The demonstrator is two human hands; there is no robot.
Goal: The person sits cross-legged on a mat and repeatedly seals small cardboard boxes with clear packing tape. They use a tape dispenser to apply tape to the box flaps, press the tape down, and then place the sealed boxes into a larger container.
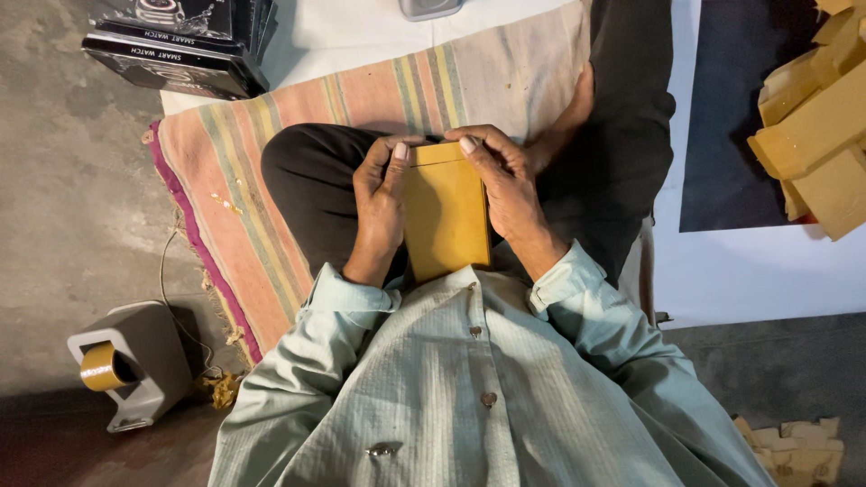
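Tape dispenser (126, 365) on floor, untouched. Left hand (379, 212) and right hand (507, 194), each grip clamped on flat yellow-brown box (444, 216) held over lap. Top flap looks pressed down; sealing apparently remaining. More boxes (816, 126) far right.

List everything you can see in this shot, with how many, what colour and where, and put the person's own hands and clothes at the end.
flat box: one, mustard yellow, on the lap, gripped at both long sides
pile of flat boxes: several, mustard yellow, upper right
dark sheet: one, black, under that pile
black boxes: a stack, black, upper left
striped mat: one, pink with coloured stripes, under the seated person
tape dispenser: one, grey with a brown roll, lower left floor
cardboard scraps: a few, tan, lower right
left hand: on the box's left edge
right hand: on its right edge
shirt: pale green, buttoned
trousers: black
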